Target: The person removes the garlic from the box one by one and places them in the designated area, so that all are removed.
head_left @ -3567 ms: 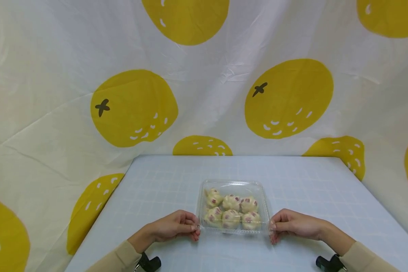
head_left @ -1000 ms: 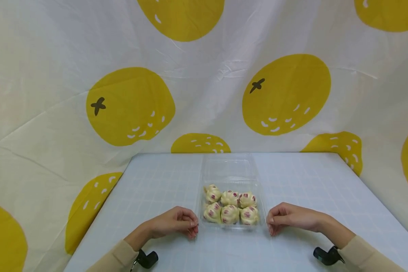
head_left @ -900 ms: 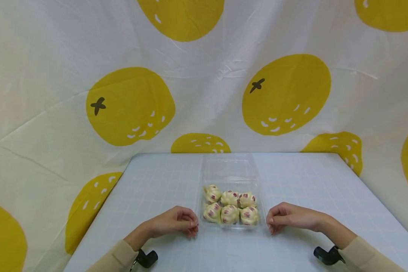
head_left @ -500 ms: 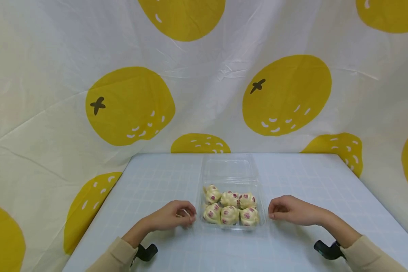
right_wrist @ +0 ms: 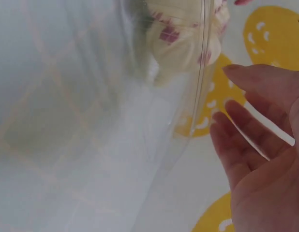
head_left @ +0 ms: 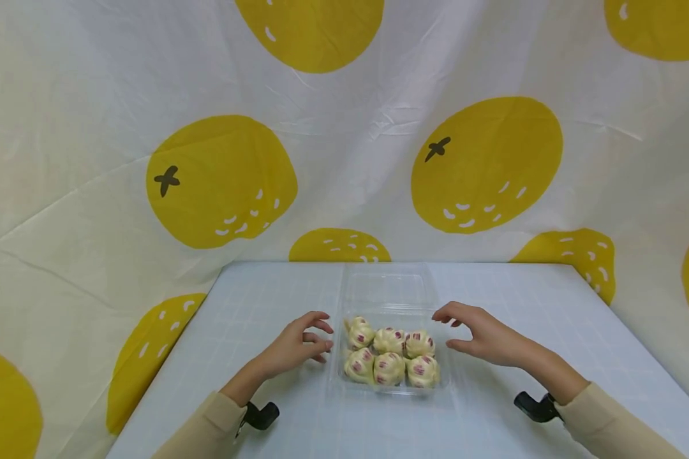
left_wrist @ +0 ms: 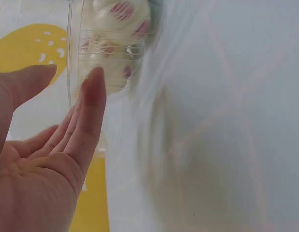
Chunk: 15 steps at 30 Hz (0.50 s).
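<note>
A clear plastic clamshell box (head_left: 399, 387) sits mid-table with its lid (head_left: 387, 287) folded back flat behind it. Several cream-coloured twisted buns (head_left: 389, 368) with purple-red flecks lie inside in two rows. My left hand (head_left: 289, 347) hovers off the left side, fingers spread and loosely bent, holding nothing. On the opposite side my right hand (head_left: 488, 335) is raised, thumb apart from the fingers, its fingertips near the box's back right corner. Both wrist views show each hand, left (left_wrist: 52, 159) and right (right_wrist: 265, 140), with nothing gripped beside the box wall.
The table (head_left: 275, 293) wears a pale blue checked cloth. Behind it hangs a white curtain (head_left: 350, 166) printed with large yellow fruit. A black wrist camera (head_left: 261, 415) is strapped to the left wrist, another camera (head_left: 535, 407) to the right.
The lid, closed over the buns in the oldest frame, now lies open. Both hands have left the box's front corners, risen and moved farther back, with their fingers spreading.
</note>
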{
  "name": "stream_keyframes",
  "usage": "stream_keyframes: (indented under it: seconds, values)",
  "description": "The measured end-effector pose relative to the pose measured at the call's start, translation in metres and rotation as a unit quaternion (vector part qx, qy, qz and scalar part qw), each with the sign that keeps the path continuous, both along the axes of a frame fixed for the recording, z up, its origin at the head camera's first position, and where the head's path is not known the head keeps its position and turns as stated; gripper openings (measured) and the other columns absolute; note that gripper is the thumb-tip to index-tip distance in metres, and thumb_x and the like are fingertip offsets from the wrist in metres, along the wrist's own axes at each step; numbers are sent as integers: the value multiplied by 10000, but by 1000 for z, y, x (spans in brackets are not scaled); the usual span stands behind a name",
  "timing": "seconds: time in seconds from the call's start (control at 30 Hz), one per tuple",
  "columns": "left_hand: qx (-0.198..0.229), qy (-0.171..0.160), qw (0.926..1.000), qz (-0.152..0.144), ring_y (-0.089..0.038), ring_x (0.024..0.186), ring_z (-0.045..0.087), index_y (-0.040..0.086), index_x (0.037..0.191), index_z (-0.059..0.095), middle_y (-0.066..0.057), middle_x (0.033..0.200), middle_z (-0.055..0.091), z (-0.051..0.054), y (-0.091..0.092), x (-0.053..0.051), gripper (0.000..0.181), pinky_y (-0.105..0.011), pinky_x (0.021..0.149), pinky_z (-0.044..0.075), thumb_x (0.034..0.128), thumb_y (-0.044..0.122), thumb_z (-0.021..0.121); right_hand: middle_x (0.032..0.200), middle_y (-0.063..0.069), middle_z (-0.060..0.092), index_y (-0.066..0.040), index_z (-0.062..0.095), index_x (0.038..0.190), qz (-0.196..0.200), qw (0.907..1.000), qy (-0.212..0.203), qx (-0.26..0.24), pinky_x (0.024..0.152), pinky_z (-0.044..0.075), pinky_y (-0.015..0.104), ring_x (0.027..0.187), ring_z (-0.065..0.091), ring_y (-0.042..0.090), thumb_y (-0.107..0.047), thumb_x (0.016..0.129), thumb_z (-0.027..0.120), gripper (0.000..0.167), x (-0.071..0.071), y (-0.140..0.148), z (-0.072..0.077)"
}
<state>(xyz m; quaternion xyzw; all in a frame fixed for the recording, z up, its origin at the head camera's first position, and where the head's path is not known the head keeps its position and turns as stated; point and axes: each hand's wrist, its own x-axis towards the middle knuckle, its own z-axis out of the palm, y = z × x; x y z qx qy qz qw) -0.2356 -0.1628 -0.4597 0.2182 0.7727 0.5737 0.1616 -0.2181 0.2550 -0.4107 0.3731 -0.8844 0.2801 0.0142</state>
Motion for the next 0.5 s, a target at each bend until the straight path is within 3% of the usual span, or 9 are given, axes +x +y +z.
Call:
stream_keyframes:
  seconds: [0.27,0.5]
  values:
    - [306,-461,9978,353,-267,940,705,-61,1514,330,-211,1279,544,1,10,-11,649,-420,777,634,987,83,681,1295,56,605,-111,582,1337,268,9979,-408,433,938,555,494,1114,611,302,-30,881,786,506,-12,-16,1]
    - [262,-657,9964,468,-223,789,688,-96,1465,386,-188,1071,623,-4,17,-14,601,-381,736,636,982,92,691,1343,82,603,-79,586,1365,473,9940,-798,575,971,526,546,1169,593,281,-25,892,766,509,-20,-27,-8]
